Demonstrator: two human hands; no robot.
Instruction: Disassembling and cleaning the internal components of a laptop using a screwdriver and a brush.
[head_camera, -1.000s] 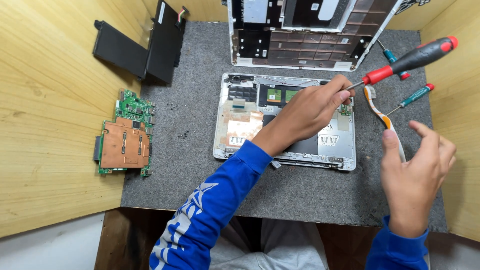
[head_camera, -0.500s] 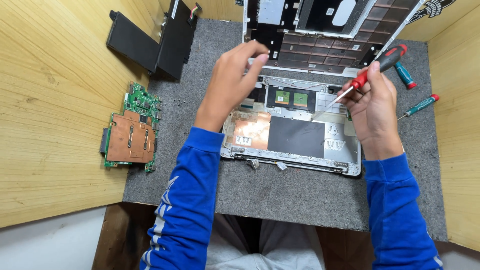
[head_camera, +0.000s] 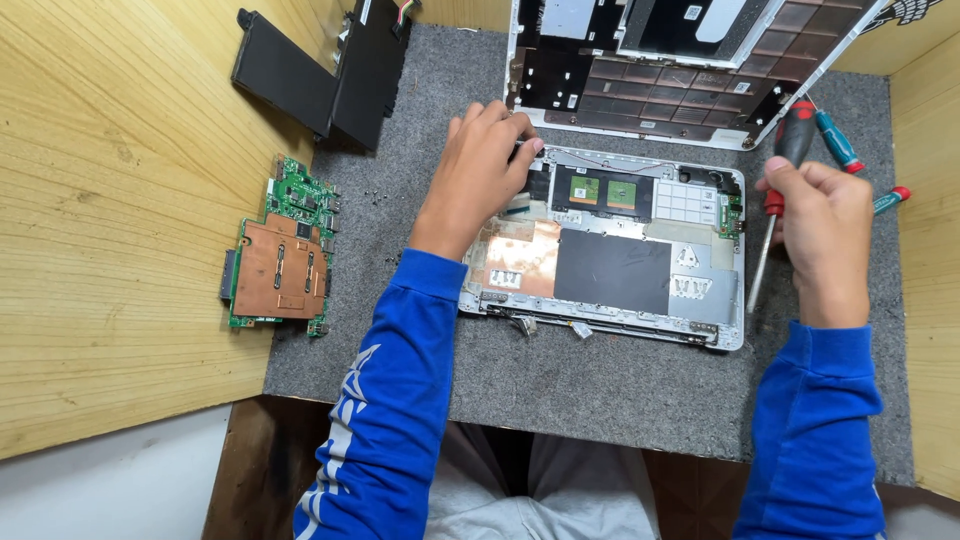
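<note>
An opened laptop base (head_camera: 640, 270) lies on a grey mat, its copper plate and black pad exposed. My left hand (head_camera: 480, 170) rests on the base's top left corner, fingertips curled onto a small black part there. My right hand (head_camera: 825, 235) is closed around a red and black screwdriver (head_camera: 775, 215), whose shaft points down past the base's right edge. Both sleeves are blue.
The laptop's lid (head_camera: 680, 60) stands open at the back. A green circuit board with a copper plate (head_camera: 280, 260) lies at the mat's left edge. A black battery pack (head_camera: 320, 65) sits at the back left. Two more screwdrivers (head_camera: 850, 160) lie at the right. Wooden walls flank the mat (head_camera: 600, 400).
My left hand has moved from the base's middle to its top left corner. My right hand has taken up the red and black screwdriver and shifted to the right edge.
</note>
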